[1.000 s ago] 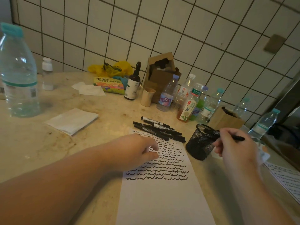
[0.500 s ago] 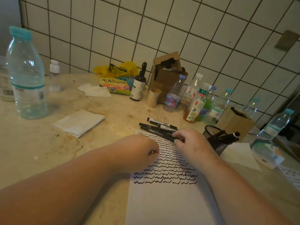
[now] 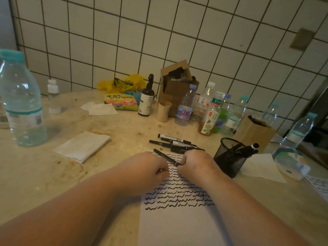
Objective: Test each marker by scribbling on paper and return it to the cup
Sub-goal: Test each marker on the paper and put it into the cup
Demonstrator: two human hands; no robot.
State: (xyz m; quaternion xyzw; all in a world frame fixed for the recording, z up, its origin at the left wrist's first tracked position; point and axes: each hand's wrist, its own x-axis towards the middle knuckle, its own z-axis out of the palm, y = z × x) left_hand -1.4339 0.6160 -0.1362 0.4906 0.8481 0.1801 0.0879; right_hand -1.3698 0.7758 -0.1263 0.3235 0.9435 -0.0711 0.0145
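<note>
Marker (image 3: 166, 157) pinched by right hand (image 3: 194, 164) mid-frame; left hand (image 3: 149, 168) curled, grip unclear. Paper (image 3: 177, 219) half scribbled; few in cup (image 3: 229, 157), pile (image 3: 177, 143) untested.

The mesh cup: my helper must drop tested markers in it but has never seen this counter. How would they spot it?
On the beige counter, look right of the scribbled paper. The mesh cup stands beside the right hand, markers poking out; it alone is black wire mesh, unlike the bottles behind.
</note>
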